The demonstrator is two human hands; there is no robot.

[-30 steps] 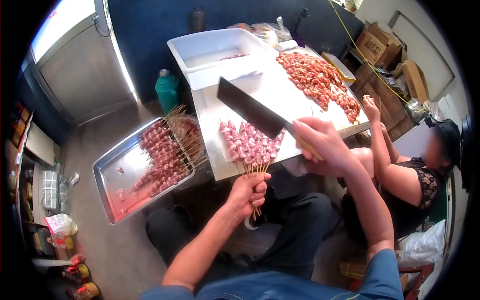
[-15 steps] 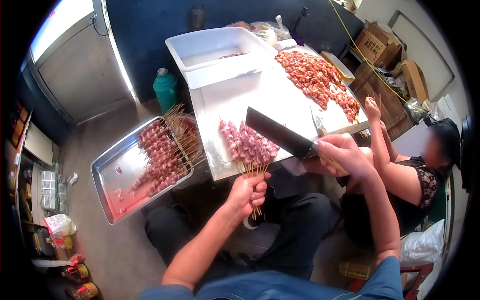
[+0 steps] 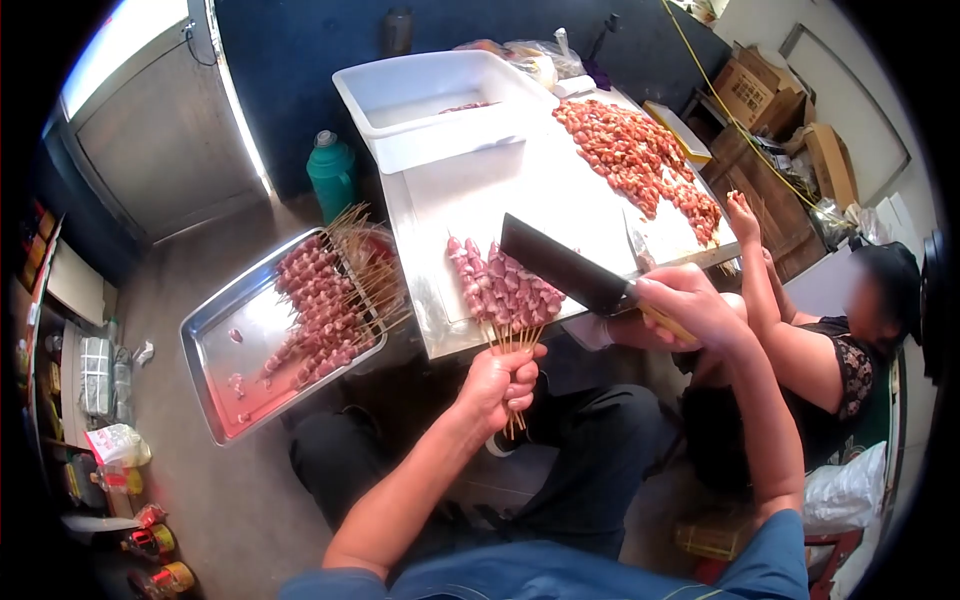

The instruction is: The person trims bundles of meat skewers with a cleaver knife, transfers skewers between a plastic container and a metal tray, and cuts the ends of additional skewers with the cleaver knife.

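Bundle Grip and Blade Position, Head View

At the centre of the frame, my left hand (image 3: 500,385) is clenched around the bare sticks of a bundle of meat skewers (image 3: 505,285). The stick ends protrude below the fist. The meat section fans out above it, over the near edge of the table (image 3: 460,205); this grip presumably keeps the sticks gathered and leaves the meat accessible.

Right of centre, my right hand (image 3: 682,300) is wrapped around the handle of a cleaver (image 3: 560,265). The blade points toward the upper left, its flat tilted across the bundle's right side. Contact between blade and meat cannot be confirmed from this angle. Holding the handle off to the right appears to keep the two hands apart.

At left, a metal tray (image 3: 215,370) contains further skewers (image 3: 320,300), their sticks pointing right, probably for easy gripping. At upper centre, a white tub (image 3: 450,150) stands on the table. At upper right, loose meat pieces (image 3: 630,150) are spread on the tabletop, within apparent reach of a co-worker's raised hand (image 3: 742,215).
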